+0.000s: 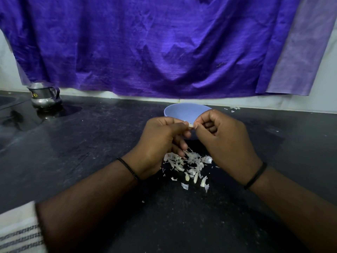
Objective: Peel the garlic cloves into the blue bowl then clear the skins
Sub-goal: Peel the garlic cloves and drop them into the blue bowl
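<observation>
Both hands' grip, left (160, 141) & right (224, 137), pinching 1 garlic clove (190, 125) over blue bowl (182, 111).

At frame centre, the left hand (160, 141) and right hand (224, 139) pinch a garlic clove (190, 125) together before the blue bowl (175, 111); below them, skins (189, 165) litter the dark counter (82, 152).
</observation>
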`<act>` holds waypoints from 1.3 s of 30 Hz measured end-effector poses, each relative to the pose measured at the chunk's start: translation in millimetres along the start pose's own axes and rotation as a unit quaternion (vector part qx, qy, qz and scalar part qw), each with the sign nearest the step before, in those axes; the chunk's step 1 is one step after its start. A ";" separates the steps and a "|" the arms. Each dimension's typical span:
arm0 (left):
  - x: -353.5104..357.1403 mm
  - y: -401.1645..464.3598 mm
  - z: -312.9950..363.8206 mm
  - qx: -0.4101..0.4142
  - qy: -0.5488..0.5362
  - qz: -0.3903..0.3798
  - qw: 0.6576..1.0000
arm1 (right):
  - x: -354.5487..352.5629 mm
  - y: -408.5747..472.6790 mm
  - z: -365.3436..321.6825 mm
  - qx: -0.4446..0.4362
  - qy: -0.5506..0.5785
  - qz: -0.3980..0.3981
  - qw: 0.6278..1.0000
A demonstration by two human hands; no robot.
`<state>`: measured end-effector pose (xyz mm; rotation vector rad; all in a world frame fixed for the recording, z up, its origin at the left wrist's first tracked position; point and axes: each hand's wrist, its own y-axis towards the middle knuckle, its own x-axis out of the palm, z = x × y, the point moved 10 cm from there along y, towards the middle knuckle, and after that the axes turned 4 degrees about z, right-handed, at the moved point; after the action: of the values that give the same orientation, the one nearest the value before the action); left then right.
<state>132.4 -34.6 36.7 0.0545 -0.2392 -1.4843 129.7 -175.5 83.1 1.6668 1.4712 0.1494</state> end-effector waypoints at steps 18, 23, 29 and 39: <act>-8.3 4.3 -5.8 -0.020 -0.017 0.032 0.999 | -3.9 -0.3 -2.5 -0.024 0.013 0.003 1.000; -15.4 7.1 -3.2 -0.013 -0.019 0.056 0.998 | -8.7 1.8 -2.4 -0.032 -0.022 0.006 0.999; -16.2 6.9 -4.6 -0.010 -0.010 0.056 0.998 | -11.8 10.1 10.7 0.003 -0.081 -0.014 0.997; -14.9 6.7 -4.3 -0.009 -0.003 0.051 0.999 | -3.1 7.3 8.5 -0.017 -0.096 -0.066 0.993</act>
<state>138.8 -19.7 31.9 0.0236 -0.2295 -1.3855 139.3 -181.9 84.2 1.5072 1.4196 -0.0566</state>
